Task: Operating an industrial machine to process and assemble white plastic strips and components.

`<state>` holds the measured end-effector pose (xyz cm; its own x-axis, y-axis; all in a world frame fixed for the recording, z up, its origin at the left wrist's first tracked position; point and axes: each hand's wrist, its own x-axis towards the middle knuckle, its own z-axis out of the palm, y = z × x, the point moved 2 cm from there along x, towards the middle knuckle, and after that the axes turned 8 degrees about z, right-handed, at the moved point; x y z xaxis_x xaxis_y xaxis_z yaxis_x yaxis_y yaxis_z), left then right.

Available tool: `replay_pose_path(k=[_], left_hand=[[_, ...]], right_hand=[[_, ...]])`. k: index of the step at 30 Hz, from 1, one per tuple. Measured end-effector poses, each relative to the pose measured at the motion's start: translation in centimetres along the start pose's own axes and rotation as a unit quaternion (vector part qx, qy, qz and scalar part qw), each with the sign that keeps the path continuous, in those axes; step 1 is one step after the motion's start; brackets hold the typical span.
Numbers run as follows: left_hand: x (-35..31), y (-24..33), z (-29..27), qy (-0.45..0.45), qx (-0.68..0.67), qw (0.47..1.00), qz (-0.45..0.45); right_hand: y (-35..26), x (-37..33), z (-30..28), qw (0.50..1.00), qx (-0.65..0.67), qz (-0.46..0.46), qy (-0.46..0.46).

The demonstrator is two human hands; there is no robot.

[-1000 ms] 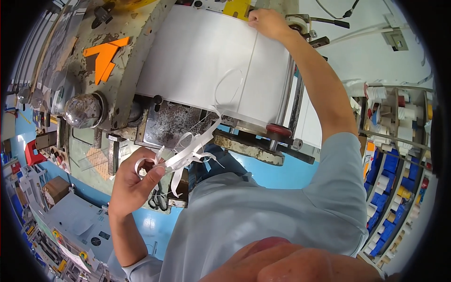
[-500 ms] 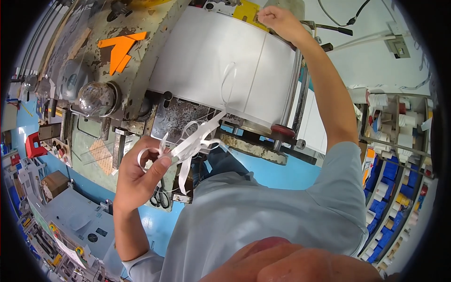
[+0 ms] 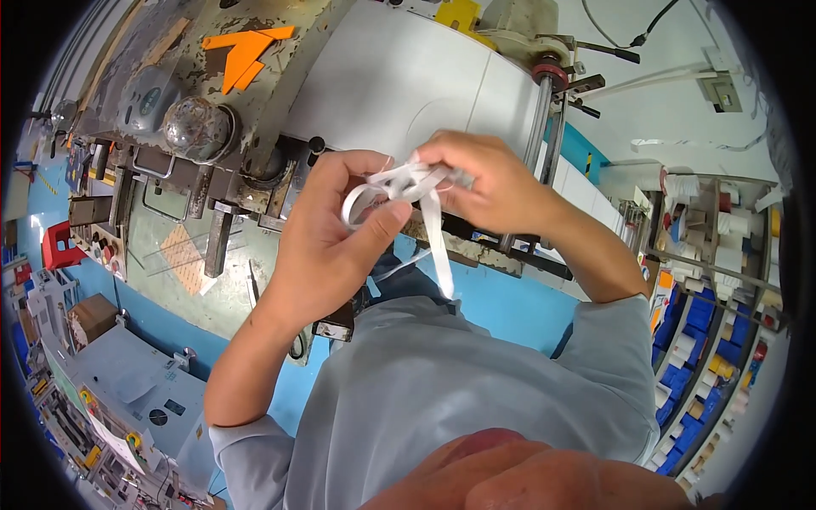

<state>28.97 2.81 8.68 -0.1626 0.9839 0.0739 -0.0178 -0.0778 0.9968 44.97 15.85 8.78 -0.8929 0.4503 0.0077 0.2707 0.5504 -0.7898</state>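
A tangled bundle of narrow white strips (image 3: pixel 435 234) is between my two hands, in front of the machine. My left hand (image 3: pixel 336 225) is closed round its looped end, with the thumb pressed on the strips. On the other side my right hand (image 3: pixel 484 180) pinches the bundle, its fingers partly smeared by motion. One flat end hangs down toward my shirt, and a thin loop arcs up over the white sheet (image 3: pixel 374 76). The exact layers of the bundle are hidden by my fingers.
A worn metal machine (image 3: pixel 255 102) with a domed knob (image 3: pixel 191 127) stands at the left, an orange folded piece (image 3: pixel 242 55) on top. Metal rollers (image 3: pixel 544 127) run at the right. Shelves with rolls and blue bins (image 3: pixel 701 306) stand far right; a grey table (image 3: pixel 136 382) lies lower left.
My right hand has come down from the machine's far right side to the strips. My left hand has moved up and right with the bundle, and the view has shifted slightly.
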Motion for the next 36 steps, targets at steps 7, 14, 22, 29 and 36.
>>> replay_pose_path(k=[7,14,22,29,36], left_hand=[[-2.4,1.4,-2.4,-0.012,0.032,0.996,0.084],[-10.5,1.7,-10.6,0.055,0.055,0.996,0.045],[-27.3,-15.8,-40.4,0.476,0.495,0.700,-0.197],[-23.6,-24.9,-56.0,0.377,0.554,0.734,-0.110],[-23.6,-26.9,-61.7,0.302,0.628,0.710,-0.101]], right_hand=[[2.3,0.0,-0.9,0.999,0.005,0.007,0.035],[7.2,-5.2,-2.3,0.985,0.031,0.140,0.095],[5.1,-3.7,-0.6,0.973,0.122,0.162,0.106],[1.7,-6.4,1.6,0.950,0.062,0.272,0.139],[-3.8,-3.1,3.4,0.965,-0.067,0.222,0.123]])
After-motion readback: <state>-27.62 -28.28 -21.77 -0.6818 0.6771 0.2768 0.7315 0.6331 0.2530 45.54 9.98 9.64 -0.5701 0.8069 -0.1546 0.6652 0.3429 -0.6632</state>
